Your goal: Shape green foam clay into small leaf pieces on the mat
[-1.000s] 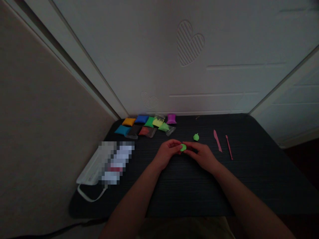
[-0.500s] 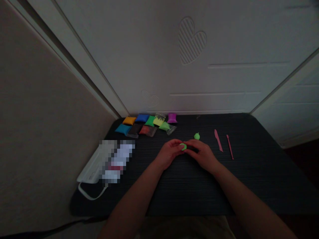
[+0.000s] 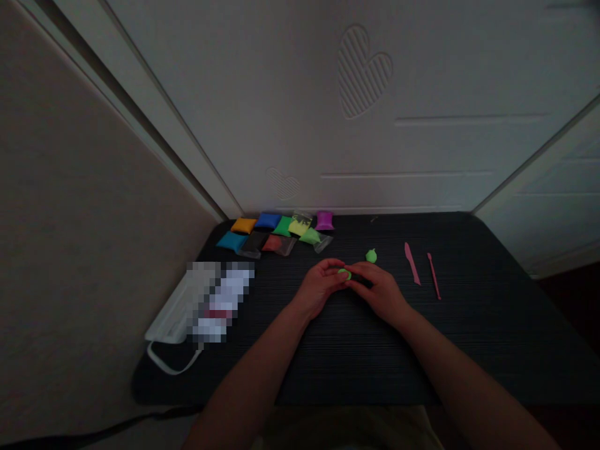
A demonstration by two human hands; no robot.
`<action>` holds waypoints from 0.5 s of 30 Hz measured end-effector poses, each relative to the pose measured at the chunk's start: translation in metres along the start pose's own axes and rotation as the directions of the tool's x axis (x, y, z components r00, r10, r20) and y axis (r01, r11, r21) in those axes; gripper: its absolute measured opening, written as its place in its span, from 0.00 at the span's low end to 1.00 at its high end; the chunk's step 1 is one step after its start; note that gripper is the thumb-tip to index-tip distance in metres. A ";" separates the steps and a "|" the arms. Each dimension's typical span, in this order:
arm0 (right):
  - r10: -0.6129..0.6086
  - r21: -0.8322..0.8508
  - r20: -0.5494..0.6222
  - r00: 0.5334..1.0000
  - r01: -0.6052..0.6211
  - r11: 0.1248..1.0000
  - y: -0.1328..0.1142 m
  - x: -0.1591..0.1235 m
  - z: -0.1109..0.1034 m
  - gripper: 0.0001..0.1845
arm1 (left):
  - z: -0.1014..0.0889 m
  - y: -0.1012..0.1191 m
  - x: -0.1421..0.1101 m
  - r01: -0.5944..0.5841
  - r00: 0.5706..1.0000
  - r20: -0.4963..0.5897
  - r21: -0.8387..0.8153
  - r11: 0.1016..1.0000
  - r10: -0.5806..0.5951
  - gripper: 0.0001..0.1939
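Green pieces [image 3: 347, 274], two, one in both hands [image 3: 319, 289], nine packets [image 3: 284, 226], two tools [image 3: 412, 264]

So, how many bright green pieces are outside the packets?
2: the held piece between the left hand and right hand, and the small lump on the table, just beyond the right hand. The hands might hide more.

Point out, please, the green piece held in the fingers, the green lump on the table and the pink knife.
Green piece [image 3: 348, 272]: head view, uncovered part.
Green lump [image 3: 371, 256]: head view, rounded body.
Pink knife [image 3: 412, 264]: head view, mid-length.
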State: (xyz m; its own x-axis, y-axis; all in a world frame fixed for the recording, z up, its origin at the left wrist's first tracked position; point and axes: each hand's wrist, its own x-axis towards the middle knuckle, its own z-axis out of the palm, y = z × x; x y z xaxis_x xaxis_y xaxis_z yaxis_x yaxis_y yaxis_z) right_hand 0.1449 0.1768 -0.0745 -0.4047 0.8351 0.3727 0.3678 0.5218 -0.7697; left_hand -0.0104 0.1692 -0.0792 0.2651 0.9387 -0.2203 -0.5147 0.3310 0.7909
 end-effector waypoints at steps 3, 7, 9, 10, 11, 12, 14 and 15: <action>-0.002 -0.003 0.013 1.000 0.002 1.000 -0.001 0.000 -0.001 0.15 | -0.001 -0.001 0.000 0.009 1.000 0.011 -0.011 1.000 -0.009 0.13; -0.019 -0.015 0.022 1.000 0.019 1.000 -0.001 0.000 -0.002 0.16 | -0.002 -0.001 0.001 0.000 1.000 -0.007 -0.006 1.000 0.000 0.13; -0.020 -0.025 0.013 1.000 0.021 0.999 -0.001 0.000 -0.002 0.15 | -0.002 -0.001 0.002 -0.002 1.000 -0.022 -0.004 1.000 0.002 0.14; -0.019 -0.030 0.008 1.000 0.019 0.999 0.000 0.000 -0.002 0.15 | -0.002 -0.001 0.002 0.000 1.000 -0.026 -0.002 1.000 0.000 0.14; -0.018 -0.033 0.003 1.000 0.018 0.999 0.000 0.000 -0.002 0.14 | -0.003 -0.001 0.002 0.003 1.000 -0.027 0.001 1.000 -0.003 0.14; -0.017 -0.034 0.002 1.000 0.017 0.999 0.001 0.000 -0.002 0.14 | -0.003 -0.001 0.002 0.006 1.000 -0.028 0.003 1.000 -0.006 0.14; -0.014 -0.032 0.000 1.000 0.014 0.999 0.001 0.000 -0.002 0.13 | -0.003 -0.001 0.002 0.011 1.000 -0.028 0.006 1.000 -0.011 0.14; -0.013 -0.030 -0.003 1.000 0.013 0.999 0.002 -0.001 -0.001 0.12 | -0.003 -0.001 0.002 0.014 0.999 -0.030 0.007 1.000 -0.013 0.14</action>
State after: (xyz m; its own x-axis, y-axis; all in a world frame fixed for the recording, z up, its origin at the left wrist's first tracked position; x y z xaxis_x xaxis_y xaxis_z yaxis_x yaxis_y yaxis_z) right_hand 0.1468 0.1773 -0.0752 -0.4067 0.8285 0.3849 0.3872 0.5379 -0.7488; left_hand -0.0120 0.1708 -0.0818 0.2478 0.9366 -0.2478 -0.5052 0.3432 0.7918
